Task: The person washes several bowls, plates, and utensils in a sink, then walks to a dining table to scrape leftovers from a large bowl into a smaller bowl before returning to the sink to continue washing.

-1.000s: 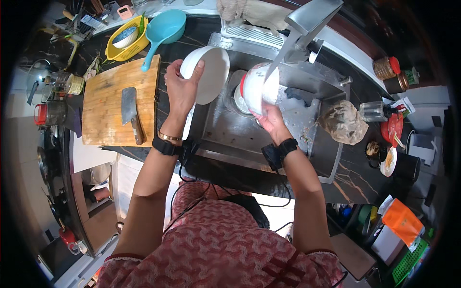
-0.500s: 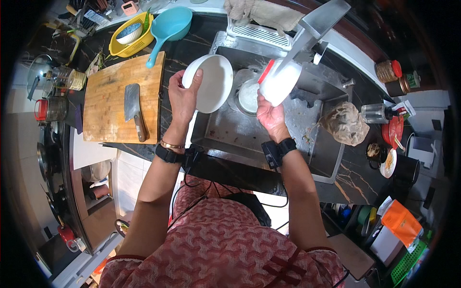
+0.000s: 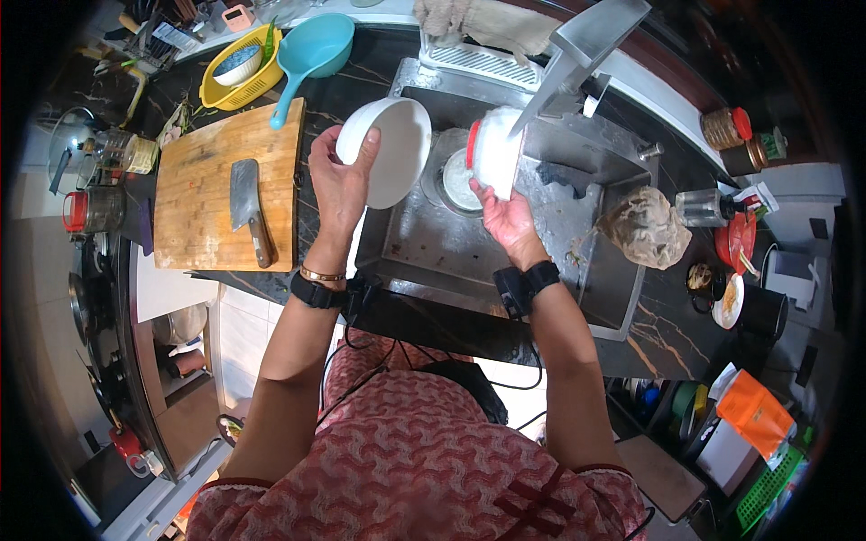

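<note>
a: left hand (image 3: 339, 169)?
b: clamped on the white bowl (image 3: 399, 153), upper middle of frame. thumb over the left rim onto the inside, other fingers mostly hidden behind the outer wall. bowl tilted on its side, hollow turned right.

a: right hand (image 3: 508, 221)?
b: holding the red-banded bowl (image 3: 498, 149), just right of the first, the two apart. fingers closed on its lower edge, palm below; some fingertips out of sight behind it. bowl stands up from the grip, band on its left edge. glare washes out detail.

a: how would they handle?
b: my guess: stiff, fairly light. ceramic or hard plastic, can't tell. likely slippery if wet, could chip on the steel sink (image 3: 415, 248). rim hold like the left one's looks sure: thumb inside, fingers spread outside. the low hold on the right looks less steady; fingers further up the wall would help.

a: around them?
b: both over the sink. round vessel in it, seen between the bowls, something pale inside. tap (image 3: 600, 36) leans in from upper right, overlapping the red-banded bowl in view; can't tell if it's running. bench (image 3: 667, 347) at left carries a board (image 3: 194, 203) with a cleaver (image 3: 244, 194), well apart from the hands.
</note>
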